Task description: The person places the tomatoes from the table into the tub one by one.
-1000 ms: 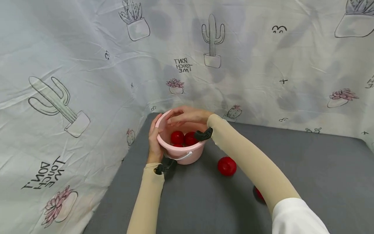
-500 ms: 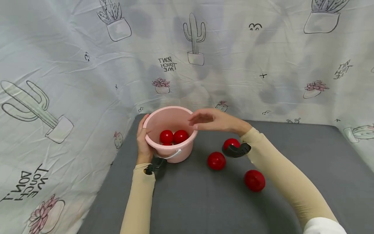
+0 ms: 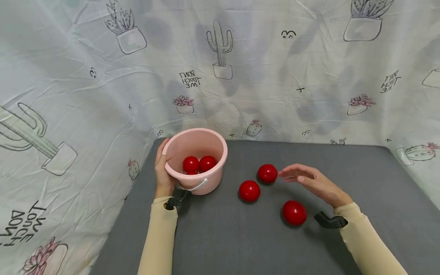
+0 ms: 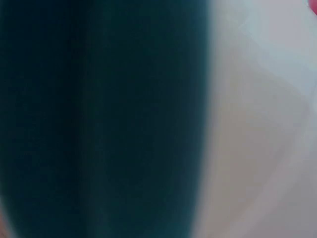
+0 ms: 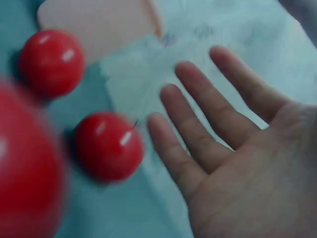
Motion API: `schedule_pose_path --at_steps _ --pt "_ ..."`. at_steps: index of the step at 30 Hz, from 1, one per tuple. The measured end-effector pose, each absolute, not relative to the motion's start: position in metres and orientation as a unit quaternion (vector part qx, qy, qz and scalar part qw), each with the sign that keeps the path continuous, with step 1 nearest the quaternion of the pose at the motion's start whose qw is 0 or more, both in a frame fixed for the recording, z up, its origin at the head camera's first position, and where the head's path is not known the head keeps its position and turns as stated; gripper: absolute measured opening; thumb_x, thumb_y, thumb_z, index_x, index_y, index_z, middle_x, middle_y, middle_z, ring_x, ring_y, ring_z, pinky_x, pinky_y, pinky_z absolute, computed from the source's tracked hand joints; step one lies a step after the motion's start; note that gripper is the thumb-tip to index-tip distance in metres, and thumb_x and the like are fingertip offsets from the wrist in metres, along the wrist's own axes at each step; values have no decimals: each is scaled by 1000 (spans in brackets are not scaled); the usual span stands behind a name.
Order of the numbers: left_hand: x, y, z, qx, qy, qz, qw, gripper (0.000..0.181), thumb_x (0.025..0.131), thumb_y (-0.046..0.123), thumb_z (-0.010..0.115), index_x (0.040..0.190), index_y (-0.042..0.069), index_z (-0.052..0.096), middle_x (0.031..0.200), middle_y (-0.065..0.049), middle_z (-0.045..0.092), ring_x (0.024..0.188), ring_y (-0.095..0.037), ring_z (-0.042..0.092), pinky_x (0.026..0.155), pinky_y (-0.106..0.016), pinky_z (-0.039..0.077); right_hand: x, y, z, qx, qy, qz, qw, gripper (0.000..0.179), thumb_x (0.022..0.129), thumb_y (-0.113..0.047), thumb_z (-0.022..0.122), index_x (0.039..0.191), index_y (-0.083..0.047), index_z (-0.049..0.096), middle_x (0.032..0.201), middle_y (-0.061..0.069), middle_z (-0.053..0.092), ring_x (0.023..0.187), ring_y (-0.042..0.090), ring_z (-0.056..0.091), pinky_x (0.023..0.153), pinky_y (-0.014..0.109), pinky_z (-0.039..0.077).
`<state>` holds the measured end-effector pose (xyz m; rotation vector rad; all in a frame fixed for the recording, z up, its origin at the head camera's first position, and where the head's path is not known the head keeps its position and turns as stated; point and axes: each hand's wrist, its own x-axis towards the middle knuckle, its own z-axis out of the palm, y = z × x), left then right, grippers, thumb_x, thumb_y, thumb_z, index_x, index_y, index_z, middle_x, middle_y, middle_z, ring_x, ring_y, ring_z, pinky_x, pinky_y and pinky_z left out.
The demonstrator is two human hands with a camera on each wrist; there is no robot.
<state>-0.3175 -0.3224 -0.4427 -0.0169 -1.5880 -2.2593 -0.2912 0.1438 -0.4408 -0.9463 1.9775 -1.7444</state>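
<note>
On the left, the left hand grips the rim of a pink bucket from its outer left side, fingers curled round the wall. I cannot tell whether the bucket sits level or leans. Its white handle hangs at the near side. Inside lie a left red ball, a right red ball and, mostly hidden, a front red ball.

Right of the bucket, on the grey table, come a middle red ball, a far red ball behind it, and a near red ball closest to the person. Rightmost is the right hand, its fingers extended and spread apart, holding nothing.

The far red ball lies just left of the right fingertips; I cannot tell whether they touch. Being round, it shows no long axis, and the right hand is much the nearer of the 2.

The count: 1 bucket, 3 balls visible in it, 3 on the table, making 6 in sight.
</note>
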Motion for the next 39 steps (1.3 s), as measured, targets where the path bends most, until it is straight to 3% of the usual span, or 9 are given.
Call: schedule_pose_path --at_steps 4,10,16,21,27,33,39 --pt "-318 -321 -440 -11 -562 -805 192 60 90 14 32 146 23 51 149 -3 51 135 -21 47 116 -45 34 -283 159 -475 -355 615 -687 156 42 106 -4 29 144 12 39 146 14 54 136 18 53 113 28 42" --pt "-315 -320 -445 -2 -561 -806 186 62 88 13 32 147 23 50 150 -1 50 135 -19 47 113 -39 36 -276 162 -512 -370 484 -771 186 47 108 -5 17 147 13 34 149 14 53 142 21 49 118 31 38" --pt "-314 -320 -446 -6 -557 -808 192 63 87 11 32 147 22 51 150 -3 50 134 -21 46 114 -42 35 -267 159 -517 -268 637 -702 171 40 108 -8 34 143 7 45 142 6 60 134 9 56 109 21 44" --pt "-316 -320 -444 -6 -563 -805 187 63 87 11 32 147 22 50 151 -2 49 135 -21 46 114 -42 35 -264 156 -513 -239 717 -625 199 41 103 -9 48 141 2 51 136 17 62 124 4 58 100 20 47" --pt "-315 -320 -444 -3 -562 -806 188 64 87 11 33 148 22 50 152 -2 48 136 -20 45 113 -39 36 -263 155 -510 -245 757 -559 234 41 97 -15 60 138 -9 59 153 26 45 127 -14 42 103 33 43" --pt "-314 -320 -445 -1 -567 -803 185 64 87 12 33 148 22 49 152 -2 49 136 -20 45 115 -40 35 -260 153 -509 -248 748 -548 281 45 94 -16 66 138 -11 59 161 31 25 125 -22 33 94 28 52" --pt "-316 -321 -444 -4 -566 -803 187 64 87 12 33 148 22 49 152 -2 48 136 -20 45 114 -41 35 -260 147 -508 -266 757 -527 280 45 91 -19 69 135 -12 60 159 26 28 129 -24 28 94 26 51"
